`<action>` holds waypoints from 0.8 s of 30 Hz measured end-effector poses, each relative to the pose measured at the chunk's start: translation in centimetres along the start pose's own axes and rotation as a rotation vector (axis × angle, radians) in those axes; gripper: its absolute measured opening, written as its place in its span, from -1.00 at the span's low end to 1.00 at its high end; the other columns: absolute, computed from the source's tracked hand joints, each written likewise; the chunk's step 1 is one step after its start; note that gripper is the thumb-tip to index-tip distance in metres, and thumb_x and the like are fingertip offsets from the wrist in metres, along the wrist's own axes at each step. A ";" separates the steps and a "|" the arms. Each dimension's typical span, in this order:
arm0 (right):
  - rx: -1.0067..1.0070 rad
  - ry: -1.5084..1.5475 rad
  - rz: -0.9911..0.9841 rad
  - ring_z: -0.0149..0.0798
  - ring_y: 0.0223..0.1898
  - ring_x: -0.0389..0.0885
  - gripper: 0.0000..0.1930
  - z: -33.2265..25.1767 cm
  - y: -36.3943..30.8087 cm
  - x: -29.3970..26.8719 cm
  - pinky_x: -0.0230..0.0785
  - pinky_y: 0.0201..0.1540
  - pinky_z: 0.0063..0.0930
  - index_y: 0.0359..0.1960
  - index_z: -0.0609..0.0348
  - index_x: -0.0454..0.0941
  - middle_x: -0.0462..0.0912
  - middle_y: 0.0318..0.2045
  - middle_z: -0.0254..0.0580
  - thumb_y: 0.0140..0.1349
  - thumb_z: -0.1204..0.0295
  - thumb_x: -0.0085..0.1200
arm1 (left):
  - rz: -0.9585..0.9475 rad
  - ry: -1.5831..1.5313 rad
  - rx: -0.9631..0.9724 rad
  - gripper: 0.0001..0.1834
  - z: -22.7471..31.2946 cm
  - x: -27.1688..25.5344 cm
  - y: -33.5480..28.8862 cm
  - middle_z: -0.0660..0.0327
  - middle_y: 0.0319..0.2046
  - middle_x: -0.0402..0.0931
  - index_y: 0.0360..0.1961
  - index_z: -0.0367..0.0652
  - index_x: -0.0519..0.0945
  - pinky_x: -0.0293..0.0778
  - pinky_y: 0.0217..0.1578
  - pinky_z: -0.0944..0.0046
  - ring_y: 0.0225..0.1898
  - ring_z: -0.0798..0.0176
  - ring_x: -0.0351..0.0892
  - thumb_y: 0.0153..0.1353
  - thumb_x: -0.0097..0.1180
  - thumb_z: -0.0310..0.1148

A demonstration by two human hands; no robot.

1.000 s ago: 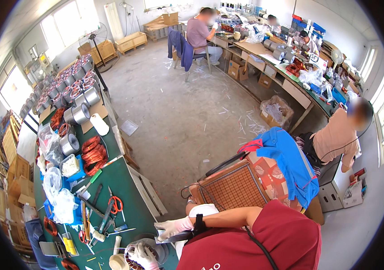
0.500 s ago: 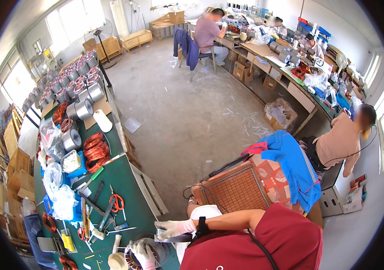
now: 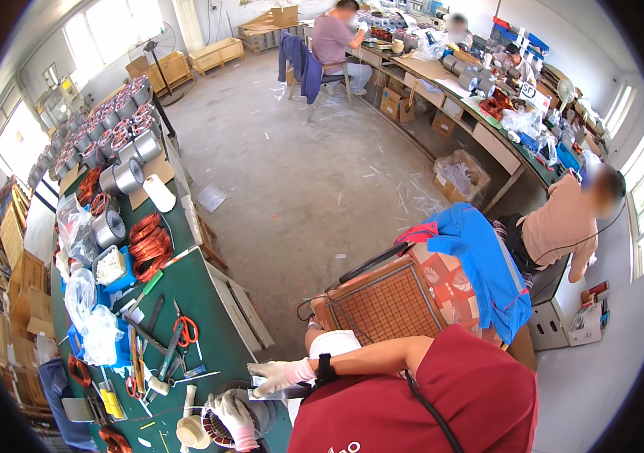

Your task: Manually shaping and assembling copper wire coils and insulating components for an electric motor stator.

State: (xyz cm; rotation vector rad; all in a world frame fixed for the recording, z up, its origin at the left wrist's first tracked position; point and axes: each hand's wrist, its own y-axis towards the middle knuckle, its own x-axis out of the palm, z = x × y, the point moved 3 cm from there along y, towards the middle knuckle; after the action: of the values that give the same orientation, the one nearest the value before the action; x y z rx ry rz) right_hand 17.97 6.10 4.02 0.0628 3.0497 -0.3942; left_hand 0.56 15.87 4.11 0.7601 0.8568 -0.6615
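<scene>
My left hand, in a pale glove, lies over a round motor stator at the near edge of the bench. Its fingers curl onto the slotted inner rim. Farther up, my gloved right hand is closed around a shiny flat strip, beside the stator's grey metal body. The far end of the strip is hidden by my hand and sleeve. A pale wooden mallet stands left of the stator, close to my left hand.
On the green bench lie red-handled scissors, a green-handled tool, copper wire coils and plastic bags. Finished stators crowd its far end. A chair with a blue jacket stands at right. Co-workers sit beyond.
The whole view has shifted slightly, so the scene sits a little farther left and higher. Both hands keep about the same places at the stator, the right one still holding the strip.
</scene>
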 end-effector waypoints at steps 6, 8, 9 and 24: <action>-0.031 -0.010 0.023 -0.02 -0.23 0.57 -0.40 -1.5 -1.0 -0.7 0.36 -0.17 -0.26 -0.04 0.27 0.32 0.58 -0.28 0.05 0.06 0.02 0.12 | -0.012 0.027 0.017 -0.83 0.0 0.1 -0.1 0.04 -0.41 0.50 -0.31 -0.26 0.55 0.04 0.31 -0.16 -0.22 -0.03 0.47 0.07 -0.05 -0.56; -0.021 -0.004 -0.034 0.01 -0.12 0.56 -0.28 -1.5 -0.7 -1.0 0.36 -0.08 -0.27 0.10 0.31 0.24 0.55 -0.14 0.15 0.05 0.02 0.13 | 0.002 0.045 0.040 -0.85 0.0 0.2 -0.1 0.07 -0.42 0.51 -0.33 -0.24 0.54 0.05 0.30 -0.17 -0.24 0.00 0.48 0.07 -0.05 -0.57; -0.004 -0.001 -0.098 0.04 -0.01 0.54 -0.16 -1.4 -0.6 -0.8 0.37 0.02 -0.29 0.24 0.36 0.16 0.51 0.00 0.25 0.03 0.02 0.13 | 0.004 0.052 0.039 -0.85 0.1 0.1 -0.2 0.07 -0.42 0.51 -0.33 -0.24 0.54 0.05 0.30 -0.17 -0.24 0.00 0.48 0.07 -0.05 -0.57; -0.081 -0.028 0.029 0.00 -0.20 0.57 -0.37 -2.9 -2.0 -1.2 0.35 -0.14 -0.25 -0.04 0.30 0.33 0.58 -0.25 0.11 0.06 -0.01 0.12 | -0.040 -0.036 0.026 -0.85 -0.3 0.0 -0.1 0.06 -0.43 0.51 -0.36 -0.19 0.57 0.08 0.27 -0.18 -0.25 -0.01 0.47 0.06 -0.04 -0.53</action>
State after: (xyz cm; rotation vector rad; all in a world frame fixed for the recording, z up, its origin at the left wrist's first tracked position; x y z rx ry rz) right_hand 18.93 4.84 7.38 0.0959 3.0296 -0.2669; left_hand 0.35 16.04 3.89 0.7541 0.8337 -0.7208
